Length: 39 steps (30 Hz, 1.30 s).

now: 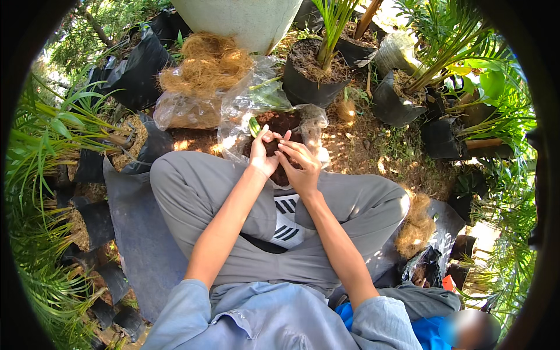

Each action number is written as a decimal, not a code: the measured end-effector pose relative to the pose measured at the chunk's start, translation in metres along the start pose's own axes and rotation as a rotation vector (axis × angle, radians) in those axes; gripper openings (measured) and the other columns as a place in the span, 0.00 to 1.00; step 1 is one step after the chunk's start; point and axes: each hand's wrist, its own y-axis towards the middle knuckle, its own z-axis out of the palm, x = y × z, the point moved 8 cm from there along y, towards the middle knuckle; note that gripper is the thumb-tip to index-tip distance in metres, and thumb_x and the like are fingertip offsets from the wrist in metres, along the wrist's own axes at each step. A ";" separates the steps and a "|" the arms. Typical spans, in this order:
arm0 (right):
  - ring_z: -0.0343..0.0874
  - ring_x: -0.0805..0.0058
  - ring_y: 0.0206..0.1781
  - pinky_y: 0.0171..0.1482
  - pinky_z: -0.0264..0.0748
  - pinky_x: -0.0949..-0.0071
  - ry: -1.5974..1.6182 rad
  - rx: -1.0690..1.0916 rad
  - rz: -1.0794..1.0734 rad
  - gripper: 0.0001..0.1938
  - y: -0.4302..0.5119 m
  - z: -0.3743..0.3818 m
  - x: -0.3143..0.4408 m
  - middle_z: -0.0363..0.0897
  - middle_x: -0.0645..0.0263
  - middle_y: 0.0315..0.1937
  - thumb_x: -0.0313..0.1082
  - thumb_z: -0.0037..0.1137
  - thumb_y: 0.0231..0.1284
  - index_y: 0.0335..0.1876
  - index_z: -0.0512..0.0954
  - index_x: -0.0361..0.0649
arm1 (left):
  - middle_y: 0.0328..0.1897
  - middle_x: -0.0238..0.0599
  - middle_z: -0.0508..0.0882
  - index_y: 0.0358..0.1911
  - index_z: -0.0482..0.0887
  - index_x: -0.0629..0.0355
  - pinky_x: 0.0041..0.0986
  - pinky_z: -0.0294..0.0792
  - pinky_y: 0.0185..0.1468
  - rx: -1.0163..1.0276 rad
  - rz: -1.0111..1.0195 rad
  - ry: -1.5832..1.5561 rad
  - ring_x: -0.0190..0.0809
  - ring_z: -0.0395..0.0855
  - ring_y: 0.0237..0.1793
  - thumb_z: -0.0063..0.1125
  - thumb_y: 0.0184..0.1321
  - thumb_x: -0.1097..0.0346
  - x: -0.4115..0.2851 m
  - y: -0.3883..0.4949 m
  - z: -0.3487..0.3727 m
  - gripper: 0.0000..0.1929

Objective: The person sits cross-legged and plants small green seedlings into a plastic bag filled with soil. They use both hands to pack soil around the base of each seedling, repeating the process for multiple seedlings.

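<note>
My left hand [263,156] and my right hand [302,165] meet in front of my crossed legs, with curled fingertips almost touching. Between the fingertips shows a dark brown patch; whether it is a small clump being held or the soil behind cannot be told. Close by my left thumb is a green striped leaf or cutting [253,127], and contact with the hand is unclear. Beneath both hands lies dark reddish-brown soil [280,119] in an opened clear plastic bag [316,124]. My hands hide part of that soil.
Brown coconut fibre [210,65] tops a clear bag at upper left; another fibre bundle [414,223] lies right of my knee. A large pale planter [240,22] and black-potted palms [315,72] stand ahead. Someone in blue [426,330] sits at lower right.
</note>
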 end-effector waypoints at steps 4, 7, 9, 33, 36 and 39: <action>0.90 0.62 0.50 0.53 0.86 0.66 -0.025 0.036 -0.010 0.14 -0.003 0.007 -0.002 0.92 0.60 0.48 0.21 0.77 0.54 0.47 0.91 0.38 | 0.14 0.25 0.63 0.17 0.63 0.45 0.42 0.81 0.70 0.138 0.014 0.023 0.29 0.63 0.17 0.52 0.82 0.56 -0.003 0.001 0.004 0.28; 0.91 0.65 0.47 0.50 0.85 0.70 -0.042 0.046 -0.068 0.11 -0.006 0.013 0.000 0.92 0.59 0.45 0.22 0.77 0.56 0.45 0.92 0.38 | 0.12 0.21 0.60 0.17 0.61 0.43 0.31 0.83 0.51 0.191 0.015 0.016 0.27 0.56 0.12 0.51 0.84 0.55 -0.009 0.002 0.000 0.29; 0.91 0.66 0.46 0.50 0.85 0.71 -0.023 0.044 -0.069 0.10 -0.011 0.014 0.001 0.92 0.60 0.45 0.22 0.77 0.57 0.44 0.92 0.38 | 0.12 0.20 0.59 0.17 0.61 0.43 0.27 0.79 0.45 0.235 0.020 0.046 0.27 0.56 0.12 0.51 0.84 0.55 -0.009 0.000 -0.001 0.29; 0.91 0.71 0.42 0.48 0.85 0.73 0.086 -0.037 0.261 0.09 -0.028 0.022 -0.019 0.93 0.58 0.40 0.23 0.78 0.56 0.43 0.93 0.38 | 0.13 0.20 0.57 0.18 0.60 0.43 0.25 0.62 0.30 0.188 0.151 0.092 0.28 0.53 0.13 0.50 0.85 0.51 -0.010 -0.011 -0.002 0.29; 0.92 0.69 0.41 0.47 0.85 0.72 0.040 -0.036 0.234 0.08 -0.022 0.018 -0.016 0.93 0.58 0.40 0.23 0.78 0.56 0.42 0.93 0.38 | 0.13 0.20 0.58 0.18 0.61 0.43 0.24 0.63 0.30 0.172 0.144 0.072 0.27 0.54 0.13 0.51 0.85 0.52 -0.010 -0.008 -0.001 0.29; 0.92 0.68 0.44 0.48 0.86 0.71 0.016 -0.020 0.120 0.11 -0.009 0.014 -0.007 0.93 0.57 0.44 0.23 0.78 0.56 0.45 0.92 0.37 | 0.14 0.20 0.60 0.18 0.63 0.43 0.24 0.69 0.34 0.192 0.134 0.002 0.26 0.58 0.15 0.51 0.84 0.53 -0.012 -0.006 0.006 0.28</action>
